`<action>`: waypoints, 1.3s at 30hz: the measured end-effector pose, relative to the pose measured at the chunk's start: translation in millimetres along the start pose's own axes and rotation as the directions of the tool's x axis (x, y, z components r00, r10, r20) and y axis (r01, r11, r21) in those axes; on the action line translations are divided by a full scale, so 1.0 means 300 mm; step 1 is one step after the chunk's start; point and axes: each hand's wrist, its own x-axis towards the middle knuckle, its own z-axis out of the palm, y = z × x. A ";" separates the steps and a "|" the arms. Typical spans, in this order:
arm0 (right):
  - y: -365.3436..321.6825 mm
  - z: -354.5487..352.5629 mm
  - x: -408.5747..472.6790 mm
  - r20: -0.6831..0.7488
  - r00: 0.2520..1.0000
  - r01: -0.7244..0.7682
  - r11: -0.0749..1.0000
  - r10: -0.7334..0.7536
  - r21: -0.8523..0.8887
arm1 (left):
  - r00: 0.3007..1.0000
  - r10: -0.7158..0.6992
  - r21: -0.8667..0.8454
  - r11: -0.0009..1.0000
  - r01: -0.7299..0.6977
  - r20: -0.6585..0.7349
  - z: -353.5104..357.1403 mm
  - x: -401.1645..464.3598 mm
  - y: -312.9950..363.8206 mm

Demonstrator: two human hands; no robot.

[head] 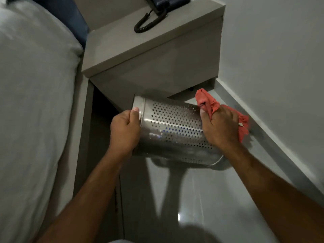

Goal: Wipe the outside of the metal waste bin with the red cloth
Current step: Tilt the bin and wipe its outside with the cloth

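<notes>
Glossy grey floor (201, 199) runs between a white bed (35, 102) and the wall, and over it, from the head view, the metal waste bin (175, 130) is held on its side, clear of the floor. The left hand (124, 130) curls its fingers (135, 109) around the closed base end, while the right hand (220, 127) presses the bunched red cloth (206, 100) against the perforated wall near the open rim, so wiping seems under way. Next, probably, turn the bin to bring unwiped metal under the cloth; the bedside cabinet (149, 55) with its corded phone (154, 14) sits just beyond the fingertips, crowding that turn.
</notes>
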 end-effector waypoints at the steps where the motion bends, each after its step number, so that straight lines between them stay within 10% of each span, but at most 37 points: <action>1: 0.012 0.003 -0.024 -0.029 1.000 0.005 1.000 -0.005 -0.021 | 0.998 -0.067 -0.038 0.997 0.066 -0.013 0.003 0.005 -0.010; 9: -0.079 0.023 -0.269 -0.111 0.985 -0.123 0.988 0.134 0.097 | 0.997 -0.082 -0.085 0.993 0.082 0.007 0.069 0.050 0.049; 17: -0.333 0.061 -0.170 -0.079 0.923 0.384 0.905 -0.376 0.184 | 0.955 -0.245 -0.386 0.875 0.291 0.165 0.030 0.048 0.043; 23: 0.069 0.006 -0.117 -0.020 0.979 -0.200 0.978 0.201 0.068 | 0.981 -0.176 -0.320 0.928 0.193 0.082 0.070 0.046 0.069; 29: -0.418 0.112 -0.221 -0.073 0.953 0.303 0.941 -0.295 0.149 | 0.957 -0.253 -0.386 0.876 0.289 0.142 0.044 0.099 0.022; 33: -0.286 0.088 -0.223 -0.019 0.881 0.472 0.874 -0.473 0.115 | 0.945 -0.323 -0.422 0.851 0.312 0.048 0.053 0.115 0.005; 39: 0.084 -0.014 -0.089 -0.007 1.000 0.025 1.000 -0.025 -0.010 | 0.979 -0.193 -0.196 0.959 0.204 0.071 0.044 0.114 0.007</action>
